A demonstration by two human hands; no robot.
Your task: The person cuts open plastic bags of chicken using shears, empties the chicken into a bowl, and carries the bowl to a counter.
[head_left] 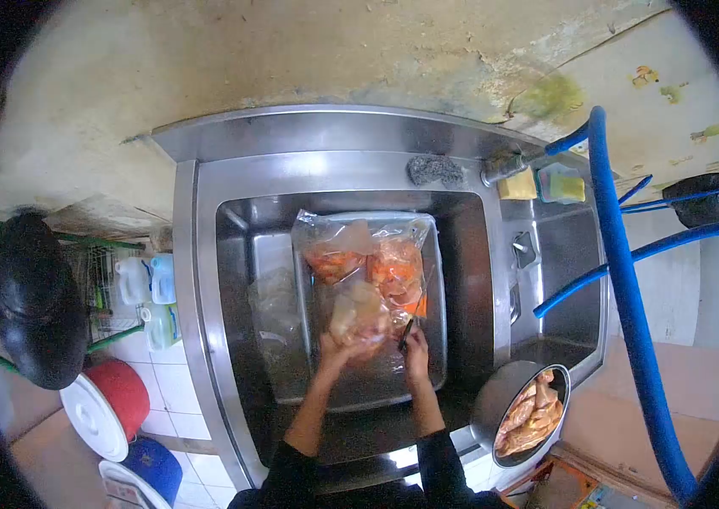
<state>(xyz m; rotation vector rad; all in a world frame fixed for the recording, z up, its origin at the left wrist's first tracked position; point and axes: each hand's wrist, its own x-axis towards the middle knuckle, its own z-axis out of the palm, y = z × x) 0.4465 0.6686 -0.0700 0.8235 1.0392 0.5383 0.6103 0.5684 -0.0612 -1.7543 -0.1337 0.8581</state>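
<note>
Backed by a cream wall (pixel 292 68), stained, flaking and blotched yellow-green toward the right. Furnished with a steel sink unit (pixel 185 254) across the middle, a wire rack (pixel 101 284) with green bars at left, and a pinkish-brown surface (pixel 682 382) at right. Lined with white tiles (pixel 168 386) at lower left, and lit brightly enough to glare off the steel's near edge.

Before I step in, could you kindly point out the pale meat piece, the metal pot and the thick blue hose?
Pale meat piece (pixel 354 312): head view, middle of its visible surface.
Metal pot (pixel 494 396): head view, its outer wall.
Thick blue hose (pixel 630 297): head view, middle stretch.
</note>
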